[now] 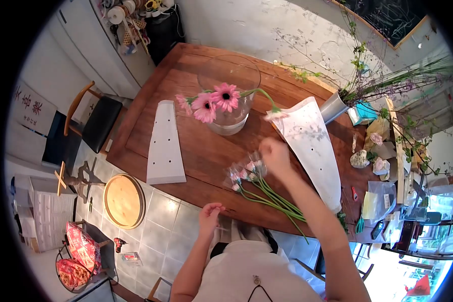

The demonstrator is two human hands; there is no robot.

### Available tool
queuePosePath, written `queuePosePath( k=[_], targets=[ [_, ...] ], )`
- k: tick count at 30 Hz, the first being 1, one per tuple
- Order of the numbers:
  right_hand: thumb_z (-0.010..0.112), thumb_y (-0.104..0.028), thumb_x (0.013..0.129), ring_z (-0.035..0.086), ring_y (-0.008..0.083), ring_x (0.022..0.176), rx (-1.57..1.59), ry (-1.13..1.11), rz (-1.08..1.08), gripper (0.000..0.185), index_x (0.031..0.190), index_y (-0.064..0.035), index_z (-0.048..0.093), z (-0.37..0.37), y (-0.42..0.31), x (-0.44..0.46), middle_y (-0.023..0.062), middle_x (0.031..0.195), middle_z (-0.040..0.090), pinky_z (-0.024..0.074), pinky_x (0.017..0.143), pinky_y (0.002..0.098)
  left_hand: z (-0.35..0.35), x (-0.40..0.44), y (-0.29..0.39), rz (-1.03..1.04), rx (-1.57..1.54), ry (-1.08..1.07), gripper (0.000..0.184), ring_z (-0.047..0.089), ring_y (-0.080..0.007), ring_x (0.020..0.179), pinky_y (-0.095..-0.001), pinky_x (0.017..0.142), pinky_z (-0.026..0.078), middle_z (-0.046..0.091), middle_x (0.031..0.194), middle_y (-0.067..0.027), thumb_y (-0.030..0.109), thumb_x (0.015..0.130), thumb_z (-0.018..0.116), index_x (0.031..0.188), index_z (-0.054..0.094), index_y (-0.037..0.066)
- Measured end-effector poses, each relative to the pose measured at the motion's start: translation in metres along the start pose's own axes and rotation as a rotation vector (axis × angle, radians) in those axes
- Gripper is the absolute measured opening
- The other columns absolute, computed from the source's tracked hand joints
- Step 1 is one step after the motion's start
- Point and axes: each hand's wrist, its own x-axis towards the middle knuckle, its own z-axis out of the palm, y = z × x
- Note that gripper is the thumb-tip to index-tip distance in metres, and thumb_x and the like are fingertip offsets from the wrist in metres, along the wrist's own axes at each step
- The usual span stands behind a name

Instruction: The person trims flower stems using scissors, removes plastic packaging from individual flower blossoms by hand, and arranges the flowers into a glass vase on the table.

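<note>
My right hand [275,155] is over the table with its fingers curled, just beside the plastic-sleeved heads of a bunch of pale pink flowers [250,172]. Whether it grips anything is hidden. The bunch's green stems [279,204] run toward the table's front edge. My left hand [211,217] is at that edge, thumb and fingertips pinched together; I cannot make out what, if anything, is between them. Beyond my hands stands a clear glass vase [230,113], with pink gerberas [225,97] at its rim. One gerbera [276,114] droops on a bent stem to the right.
White perforated boards lie on the wooden table [201,163], one at left [165,143] and one at right [312,149]. A grey bucket [333,107] of tall branches stands at the back right. Scissors [360,224] and plastic wrap [380,199] lie near the right edge.
</note>
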Motion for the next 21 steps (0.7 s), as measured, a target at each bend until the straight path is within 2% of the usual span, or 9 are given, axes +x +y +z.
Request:
queuePosePath(
  k=[1,2,3,5,6,12,15,18,21],
  targets=[
    [0.049,-0.013,0.079,0.061,0.0362,0.072,-0.297,-0.082,-0.076,0.017,0.076,-0.0013,0.061,0.025,0.034,-0.037,0.0196,0.078,0.063,0.0488,0.066,0.0442,-0.003,0.006,-0.010,-0.029,0.007,-0.004,0.014,0.041,-0.0031,0.044,-0.0180,0.038,0.033,0.067,0.090,-0.0073,0.010,0.087,0.052,0.098,0.058,0.005],
    [0.047,-0.015,0.079,0.061,0.0384,0.073,-0.231,-0.333,0.175,0.020,0.078,-0.0011,0.062,0.036,0.038,-0.073,0.0219,0.079,0.063,0.0485,0.067,0.0474,-0.006,0.012,-0.021,-0.059,0.018,-0.010,0.015,0.041,-0.0034,0.044,-0.0183,0.038,0.033,0.067,0.089,-0.0077,0.011,0.087,0.052,0.099,0.058,0.005],
    [0.049,-0.015,0.078,0.061,0.0379,0.072,-0.400,-0.460,0.260,0.019,0.068,-0.0016,0.057,0.063,0.061,-0.107,0.0208,0.071,0.061,0.0476,0.066,0.0490,-0.008,0.020,-0.030,-0.089,0.033,-0.019,0.015,0.041,-0.0036,0.044,-0.0185,0.038,0.032,0.067,0.088,-0.0081,0.012,0.087,0.052,0.099,0.058,0.005],
    [0.046,-0.013,0.080,0.061,0.0403,0.068,-0.394,-0.560,0.333,0.019,0.087,0.0027,0.054,0.080,0.062,-0.156,0.0228,0.070,0.061,0.0487,0.064,0.0501,-0.003,0.032,-0.043,-0.190,0.016,-0.056,0.016,0.040,-0.0036,0.044,-0.0193,0.039,0.032,0.067,0.090,-0.0079,0.012,0.087,0.051,0.101,0.058,0.005],
    [0.048,-0.011,0.079,0.062,0.0395,0.068,-0.459,-0.611,0.368,0.018,0.089,0.0028,0.051,0.084,0.057,-0.168,0.0216,0.067,0.062,0.0502,0.061,0.0483,0.000,0.036,-0.049,-0.243,0.012,-0.074,0.017,0.039,-0.0035,0.044,-0.0197,0.040,0.032,0.067,0.090,-0.0077,0.012,0.087,0.051,0.101,0.058,0.006],
    [0.052,-0.011,0.078,0.066,0.0274,0.062,-0.631,-0.524,0.111,0.010,0.084,-0.0030,0.051,0.089,0.067,-0.192,0.0130,0.065,0.063,0.0518,0.050,0.0375,0.032,0.056,-0.069,-0.388,0.022,-0.148,0.019,0.036,-0.0043,0.041,-0.0196,0.037,0.029,0.067,0.087,-0.0078,0.018,0.088,0.055,0.101,0.058,0.004],
    [0.052,-0.012,0.077,0.065,0.0251,0.061,-0.598,-0.517,0.054,0.009,0.083,-0.0044,0.050,0.079,0.055,-0.195,0.0117,0.066,0.063,0.0514,0.049,0.0364,0.046,0.068,-0.077,-0.335,-0.113,-0.149,0.019,0.037,-0.0041,0.042,-0.0210,0.036,0.031,0.066,0.088,-0.0086,0.021,0.089,0.056,0.098,0.058,0.004],
    [0.052,-0.013,0.076,0.063,0.0241,0.058,-0.541,-0.441,-0.009,0.010,0.080,-0.0054,0.048,0.069,0.022,-0.202,0.0104,0.067,0.061,0.0496,0.047,0.0364,0.045,0.064,-0.072,-0.031,-0.190,-0.178,0.014,0.036,-0.0037,0.042,-0.0198,0.036,0.030,0.064,0.081,-0.0061,0.018,0.090,0.057,0.096,0.057,0.005],
    [0.054,-0.013,0.077,0.063,0.0237,0.058,-0.419,-0.309,0.014,0.010,0.078,-0.0056,0.048,0.048,-0.015,-0.197,0.0104,0.067,0.061,0.0493,0.048,0.0356,0.066,0.023,-0.018,0.072,-0.153,-0.117,0.006,0.035,-0.0032,0.043,-0.0191,0.037,0.029,0.060,0.073,-0.0037,0.009,0.090,0.054,0.092,0.056,0.004]
  ],
)
